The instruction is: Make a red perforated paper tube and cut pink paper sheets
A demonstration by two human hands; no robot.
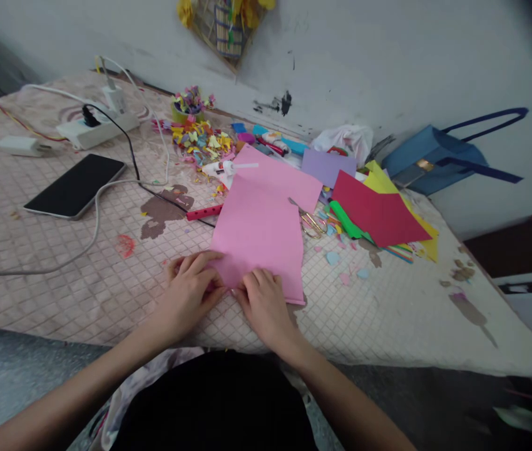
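Observation:
A sheet of pink paper [261, 225] lies on the table in front of me, its near edge folded into a narrow strip. My left hand [195, 282] pinches that near edge at its left end. Close beside it, my right hand [262, 297] presses the fold with curled fingers, the thumb tips almost meeting. Another pink sheet [285, 175] lies beneath the far end. Gold-handled scissors [312, 224] touch the right side of the paper, and a white glue gun [223, 170] rests past its far left corner.
On the left are a tablet [78, 186], a power strip [97, 128] and loose cables. Paper scraps [204, 143] pile up at the back. Red paper [373, 210], a green marker [345, 219] and a blue bag [435, 160] are to the right. The wall [364, 56] borders the far side.

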